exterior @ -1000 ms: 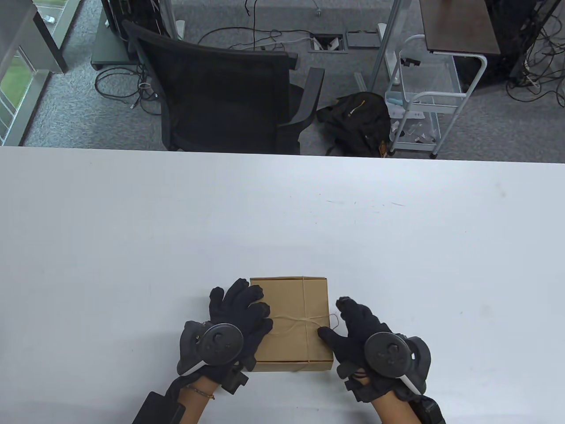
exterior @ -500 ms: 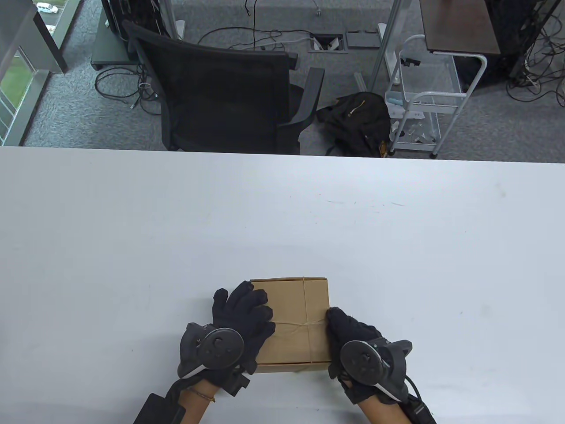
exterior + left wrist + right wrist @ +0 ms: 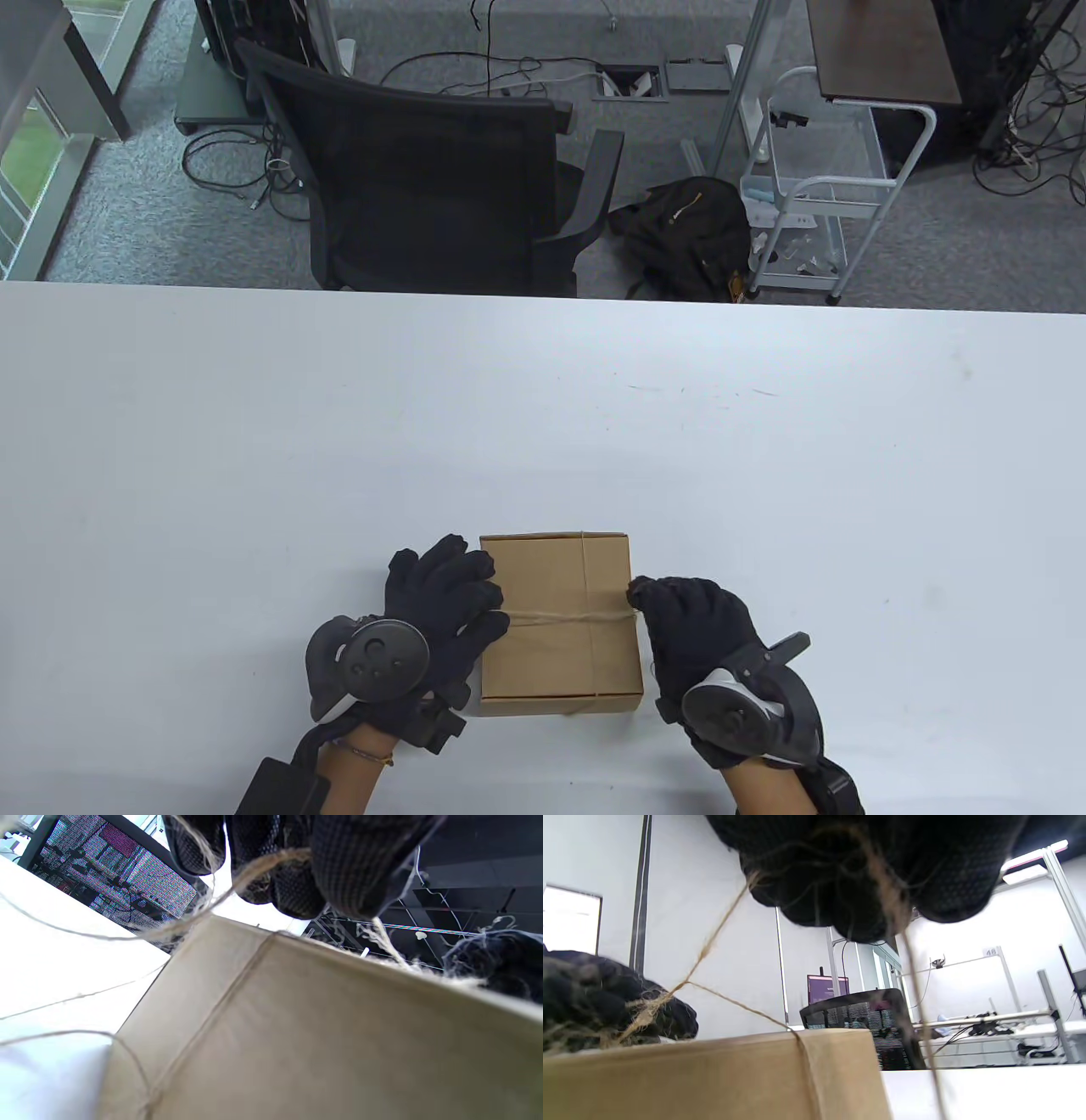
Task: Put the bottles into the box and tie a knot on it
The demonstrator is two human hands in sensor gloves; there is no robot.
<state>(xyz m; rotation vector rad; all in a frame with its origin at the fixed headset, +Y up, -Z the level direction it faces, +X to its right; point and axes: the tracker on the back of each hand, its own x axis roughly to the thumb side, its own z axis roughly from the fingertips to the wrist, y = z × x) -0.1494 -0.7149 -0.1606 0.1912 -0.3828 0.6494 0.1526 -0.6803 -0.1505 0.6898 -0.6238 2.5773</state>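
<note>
Box (image 3: 560, 624) of brown cardboard is sitting closed on the white table (image 3: 254, 441), near the person's edge, between the two gloved hands. No bottles are showing anywhere; presumably they are already inside, so the packing step looks done.

Twine (image 3: 567, 618) is running across the lid left to right and crossing a second strand that runs front to back, just right of centre. Tying is the step in hand.

Left hand (image 3: 441, 607) is lying against the left edge of the lid, fingers spread over the corner. In the left wrist view a strand is passing up between the fingers (image 3: 297, 891), so it appears to be pinching that end, though the grip itself is blurred.

Right hand (image 3: 691, 615) is sitting at the right edge of the box, fingers bunched where the cross strand meets the edge. In the right wrist view twine is coming taut out of the curled fingers (image 3: 865, 887) toward the lid, with another length hanging down to the table.

Judgement: hands are drawing the ends apart to cinch a wrap. Next move calls for keeping tension on both ends while crossing them over the lid, so the wrap is not slackening before the knot is seated.
</note>
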